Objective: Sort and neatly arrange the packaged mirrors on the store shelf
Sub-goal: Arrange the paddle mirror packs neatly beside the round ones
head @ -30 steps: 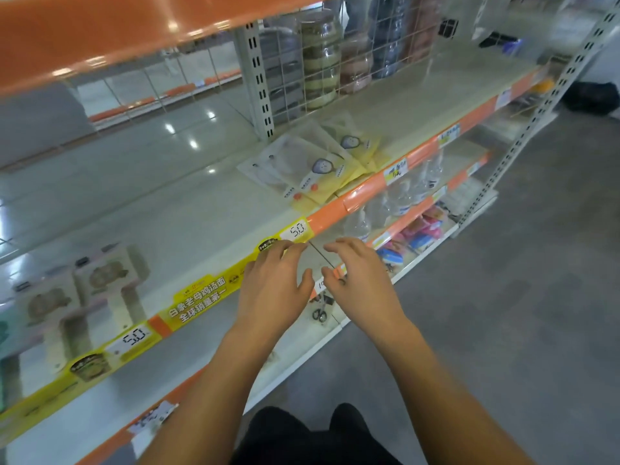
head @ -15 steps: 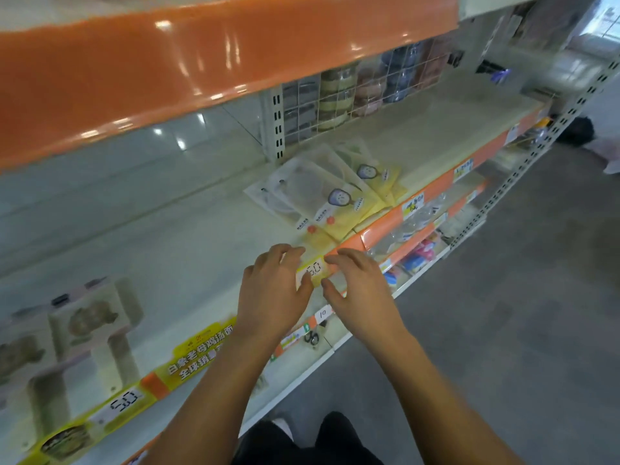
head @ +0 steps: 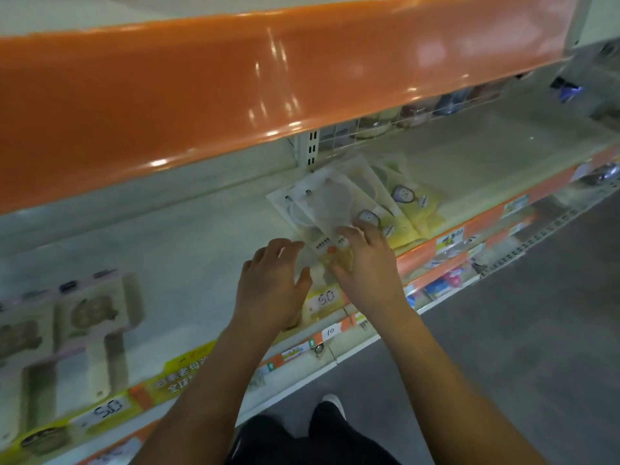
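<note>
Sorting has barely begun, by the look of it — the packaged mirrors (head: 349, 209) lie in a loose, skewed fan on the shelf (head: 201, 250), just beyond your fingertips, with the yellow-backed packs splayed off to the right. Your right hand (head: 365, 266) rests on the near corner of the top pack, fingers curled down onto it, though whether the thumb has pinched under the edge cannot be told. Your left hand (head: 271, 290) hovers just beside it, fingers spread and holding nothing. Left of your left fingers, well apart, pale pink packs (head: 77, 317) lie in a rough row. What remains — gathering the fan, squaring its edges.
</note>
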